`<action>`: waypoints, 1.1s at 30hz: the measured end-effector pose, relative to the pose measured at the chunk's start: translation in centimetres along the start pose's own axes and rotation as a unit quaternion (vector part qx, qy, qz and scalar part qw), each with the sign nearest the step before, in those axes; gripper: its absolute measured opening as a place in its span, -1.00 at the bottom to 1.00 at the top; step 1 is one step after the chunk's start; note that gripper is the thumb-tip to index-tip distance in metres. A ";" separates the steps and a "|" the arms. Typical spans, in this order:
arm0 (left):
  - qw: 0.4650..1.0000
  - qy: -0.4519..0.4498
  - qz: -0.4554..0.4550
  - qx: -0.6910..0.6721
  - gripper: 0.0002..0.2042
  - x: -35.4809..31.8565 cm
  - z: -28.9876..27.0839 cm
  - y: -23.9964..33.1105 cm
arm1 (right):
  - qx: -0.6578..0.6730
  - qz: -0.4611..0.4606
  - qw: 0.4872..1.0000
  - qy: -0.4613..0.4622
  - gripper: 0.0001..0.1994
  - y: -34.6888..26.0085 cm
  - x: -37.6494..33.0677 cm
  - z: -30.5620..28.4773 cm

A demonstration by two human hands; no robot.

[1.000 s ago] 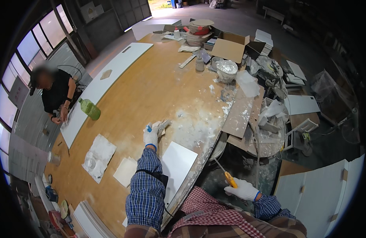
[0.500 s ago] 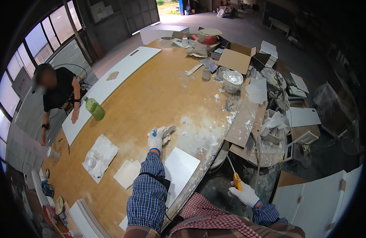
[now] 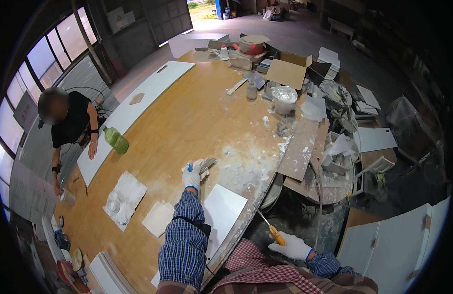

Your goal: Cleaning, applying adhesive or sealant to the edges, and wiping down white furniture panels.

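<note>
Your left hand, in a white glove, reaches out over the bench with its fingers closed around a small grey tool, seemingly a scraper, whose blade points toward the white powder patch. Your right hand, also gloved, hangs below the bench edge and grips the orange handle of a screwdriver, its thin shaft angled up toward the bench rim.

An open brown cardboard box sits at the far end of the bench, with a red round container behind it. A green plastic bottle lies tilted near the left edge, just beside a long white board. A white panel lies flat just beside your left forearm, and a smaller pale square piece lies on the forearm's other side. A crumpled white sheet lies further left. Another person in black leans on the left edge.
</note>
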State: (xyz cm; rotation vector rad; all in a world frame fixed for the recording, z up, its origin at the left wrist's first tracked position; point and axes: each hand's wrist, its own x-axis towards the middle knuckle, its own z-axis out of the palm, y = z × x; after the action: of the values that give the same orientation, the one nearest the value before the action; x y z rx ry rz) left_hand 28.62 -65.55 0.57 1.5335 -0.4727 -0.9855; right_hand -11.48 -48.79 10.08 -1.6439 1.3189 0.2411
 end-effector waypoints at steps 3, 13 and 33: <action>0.998 0.022 0.051 0.026 -0.49 0.7 -0.8 -1.0 | 0.026 0.010 0.999 0.042 -0.40 0.2 -0.2 0.4; 0.996 -0.007 0.068 0.051 -0.52 0.8 -0.8 -0.5 | 0.237 -0.094 0.941 0.221 -0.45 4.1 -0.1 2.4; 0.978 -0.122 -0.155 -0.062 -0.75 -4.4 18.7 -4.6 | 0.465 -0.126 0.858 0.179 -0.46 5.9 -1.1 2.1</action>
State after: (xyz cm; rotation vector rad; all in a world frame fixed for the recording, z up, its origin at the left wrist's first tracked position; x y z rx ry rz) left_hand 10.24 -72.43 -1.43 1.4037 -0.3393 -1.4304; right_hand -15.99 -46.10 6.52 -0.9979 1.1667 -0.7957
